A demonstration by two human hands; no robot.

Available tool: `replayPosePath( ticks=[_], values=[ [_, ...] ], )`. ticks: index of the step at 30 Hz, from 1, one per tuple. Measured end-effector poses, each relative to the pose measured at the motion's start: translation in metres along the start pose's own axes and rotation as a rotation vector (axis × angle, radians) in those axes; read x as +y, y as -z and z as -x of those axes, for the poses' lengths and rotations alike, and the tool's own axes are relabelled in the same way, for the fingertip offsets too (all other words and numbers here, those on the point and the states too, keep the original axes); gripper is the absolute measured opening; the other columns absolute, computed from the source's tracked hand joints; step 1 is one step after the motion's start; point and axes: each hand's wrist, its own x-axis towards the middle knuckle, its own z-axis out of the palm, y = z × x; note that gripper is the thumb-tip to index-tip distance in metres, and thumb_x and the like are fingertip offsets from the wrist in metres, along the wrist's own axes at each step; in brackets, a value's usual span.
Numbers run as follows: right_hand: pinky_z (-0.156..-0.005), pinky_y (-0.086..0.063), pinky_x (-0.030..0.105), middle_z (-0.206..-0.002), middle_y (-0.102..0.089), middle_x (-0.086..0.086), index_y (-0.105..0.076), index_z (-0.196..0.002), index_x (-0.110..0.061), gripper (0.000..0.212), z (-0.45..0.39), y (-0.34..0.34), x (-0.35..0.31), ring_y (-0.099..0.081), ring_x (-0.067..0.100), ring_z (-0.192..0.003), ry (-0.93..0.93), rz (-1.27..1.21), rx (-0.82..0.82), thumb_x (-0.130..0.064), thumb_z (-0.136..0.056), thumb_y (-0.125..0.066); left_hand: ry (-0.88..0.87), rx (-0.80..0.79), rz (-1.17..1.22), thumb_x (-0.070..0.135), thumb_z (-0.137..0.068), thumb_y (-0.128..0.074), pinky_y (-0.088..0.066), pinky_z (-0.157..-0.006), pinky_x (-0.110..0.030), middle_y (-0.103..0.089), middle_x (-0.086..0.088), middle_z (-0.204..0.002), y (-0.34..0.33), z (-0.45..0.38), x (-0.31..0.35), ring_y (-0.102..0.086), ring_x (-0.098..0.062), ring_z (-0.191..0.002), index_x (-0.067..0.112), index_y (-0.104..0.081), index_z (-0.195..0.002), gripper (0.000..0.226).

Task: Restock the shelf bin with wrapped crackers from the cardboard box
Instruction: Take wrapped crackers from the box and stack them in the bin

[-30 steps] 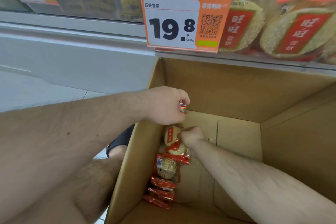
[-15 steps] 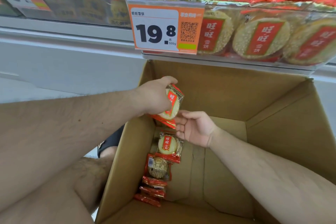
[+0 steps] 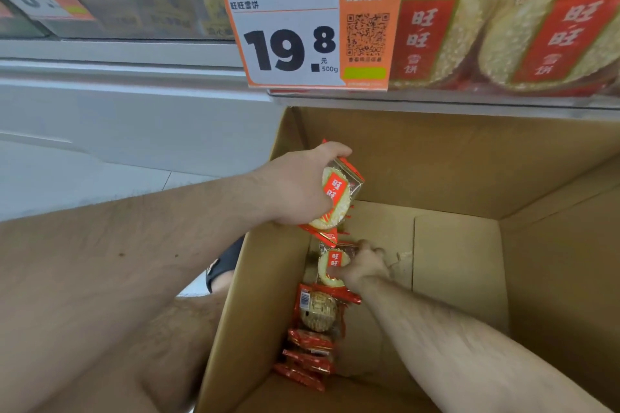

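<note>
Crackers in left hand: a small stack of wrapped crackers (image 3: pixel 335 199), red and clear wrappers with round pale discs inside, is held above the open top of the cardboard box (image 3: pixel 469 178), near its left wall.
Left hand: the left hand (image 3: pixel 298 188) has its grip clenched round that stack, thumb over the top edge, fingers hidden behind the packs.
Cracker in right hand: one wrapped cracker (image 3: pixel 330 266) lies deep inside the box, against the left wall, straight below the held stack.
Right hand: the right hand (image 3: pixel 364 266) reaches down into the box and its grip is closed on that cracker, fingers curled over its right edge.
Loose crackers: more packs (image 3: pixel 315 339) lie in a row along the box's left wall, nearer the camera than the right hand; one shows a barcode, the nearest ones stand on edge.
Box: brown, flaps open, the floor mostly bare cardboard to the right of the row.
Shelf bin: the clear bin (image 3: pixel 503 27) sits just above the box's far wall, filled with the same crackers.
Price tag: an orange and white tag (image 3: pixel 308 30) reading 19.8 hangs on the bin's front, above the box's left corner.
Foot: a dark sandal (image 3: pixel 223 261) shows just outside the box's left wall.
</note>
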Motion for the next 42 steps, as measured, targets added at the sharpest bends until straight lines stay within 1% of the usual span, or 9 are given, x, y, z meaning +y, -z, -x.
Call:
replayPosePath(
  ticks=[7,15,17,20,25,29,32,37,42],
  values=[
    [-0.074,-0.045,0.023,-0.122,-0.057,0.005,-0.053,-0.116,-0.019,0.055,0.007,0.028,0.019,-0.06,0.023,-0.098,0.071,-0.056,0.078,-0.037,-0.072,-0.081,0.017,-0.064,0.081,-0.001,-0.091,-0.046,-0.037,-0.044,-0.021,-0.054,0.005,-0.093,-0.001,-0.001,0.003,-0.052,-0.012,-0.063,0.044,-0.027,-0.145,0.072],
    [-0.068,-0.05,0.026,-0.094,-0.069,0.001,-0.056,-0.09,-0.02,0.036,0.073,0.173,0.03,-0.067,0.021,-0.088,0.281,0.227,-0.076,-0.026,-0.071,-0.086,-0.04,-0.015,0.285,-0.008,-0.085,-0.053,-0.042,-0.059,-0.034,-0.059,-0.008,-0.093,0.003,0.01,0.003,-0.046,-0.019,-0.06,0.056,-0.038,-0.136,0.083],
    [-0.066,-0.052,0.029,-0.081,-0.067,-0.001,-0.053,-0.079,-0.018,0.034,0.109,0.208,0.031,-0.065,0.016,-0.076,0.319,0.115,-0.133,-0.016,-0.072,-0.087,-0.063,-0.025,0.324,-0.008,-0.083,-0.056,-0.049,-0.063,-0.041,-0.062,-0.017,-0.103,0.004,0.013,0.006,-0.049,-0.025,-0.067,0.057,-0.042,-0.133,0.082],
    [-0.054,-0.043,0.023,-0.068,-0.059,-0.002,-0.051,-0.079,-0.014,0.033,0.165,0.246,0.023,-0.054,0.007,-0.059,0.398,-0.153,-0.206,-0.004,-0.075,-0.082,-0.134,-0.024,0.354,-0.008,-0.084,-0.057,-0.049,-0.062,-0.036,-0.056,-0.003,-0.111,0.007,0.02,0.017,-0.052,-0.021,-0.066,0.056,-0.046,-0.13,0.079],
    [-0.052,-0.035,0.021,-0.083,-0.064,0.003,-0.06,-0.099,-0.017,0.038,0.228,0.267,0.002,-0.047,0.01,-0.06,0.49,-0.504,-0.275,-0.021,-0.068,-0.083,-0.355,-0.132,0.444,-0.009,-0.082,-0.061,-0.056,-0.083,-0.044,-0.066,0.006,-0.116,0.011,0.037,0.042,-0.067,-0.021,-0.095,0.056,-0.052,-0.122,0.077],
    [-0.049,-0.037,0.019,-0.076,-0.066,0.001,-0.062,-0.1,-0.012,0.024,0.248,0.266,-0.009,-0.047,0.007,-0.05,0.528,-0.65,-0.093,-0.015,-0.081,-0.076,-0.495,-0.163,0.528,-0.008,-0.074,-0.063,-0.048,-0.092,-0.059,-0.069,0.008,-0.116,0.013,0.053,0.062,-0.06,-0.041,-0.112,0.05,-0.054,-0.118,0.073],
    [-0.046,-0.037,0.02,-0.063,-0.064,-0.002,-0.059,-0.084,-0.013,0.019,0.253,0.266,-0.015,-0.049,0.007,-0.048,0.573,-0.705,0.045,-0.011,-0.079,-0.078,-0.553,-0.197,0.64,-0.022,-0.075,-0.058,-0.05,-0.095,-0.055,-0.063,0.005,-0.127,0.019,0.062,0.069,-0.064,-0.027,-0.111,0.057,-0.04,-0.128,0.097],
    [-0.042,-0.04,0.019,-0.063,-0.064,-0.001,-0.06,-0.087,-0.01,0.023,0.26,0.266,-0.025,-0.054,0.006,-0.048,0.614,-0.753,0.213,-0.009,-0.078,-0.08,-0.544,-0.192,0.765,-0.011,-0.057,-0.055,-0.038,-0.054,-0.033,-0.057,-0.022,-0.121,0.031,0.07,0.072,-0.052,-0.028,-0.079,0.061,-0.037,-0.132,0.105],
    [-0.045,-0.043,0.021,-0.074,-0.061,0.003,-0.057,-0.091,-0.013,0.032,0.26,0.267,-0.031,-0.057,0.009,-0.058,0.6,-0.722,0.286,-0.016,-0.075,-0.084,-0.616,-0.071,0.791,-0.007,-0.079,-0.072,-0.058,-0.078,-0.04,-0.055,-0.011,-0.128,0.032,0.075,0.084,-0.067,-0.022,-0.098,0.055,-0.036,-0.135,0.091]
  ],
)
